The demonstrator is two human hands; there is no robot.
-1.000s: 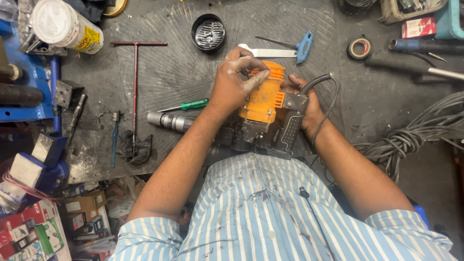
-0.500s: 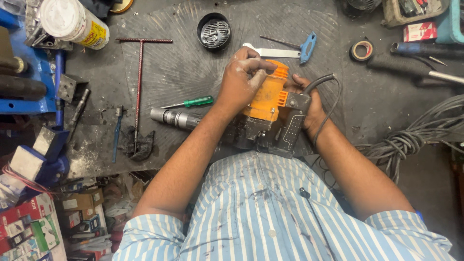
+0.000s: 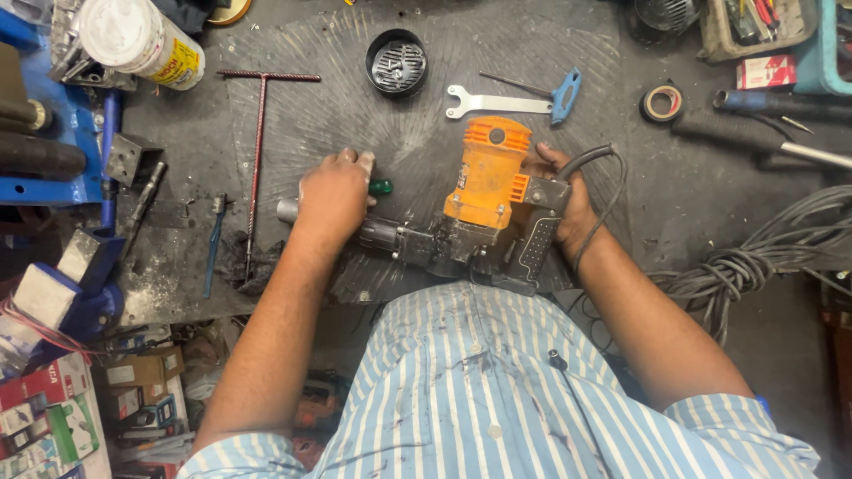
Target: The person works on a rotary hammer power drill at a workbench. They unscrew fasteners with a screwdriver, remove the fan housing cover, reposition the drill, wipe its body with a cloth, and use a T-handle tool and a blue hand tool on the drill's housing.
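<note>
hands on the orange power tool

the left hand [image 3: 333, 191] lies curled, knuckles up, over a green-handled screwdriver [image 3: 380, 187] beside the tool's metal nose; whether it grips it i cannot tell. the right hand [image 3: 568, 208] is clasped around the rear handle of the orange power tool [image 3: 488, 182], which lies on the dark workbench [image 3: 390, 124], its black cord [image 3: 596, 161] looping over that hand.

a white can [image 3: 133, 37] with a yellow label lies top left; a small red-and-white box [image 3: 765, 71] top right; colourful cartons [image 3: 44, 426], perhaps stacked, bottom left.
</note>
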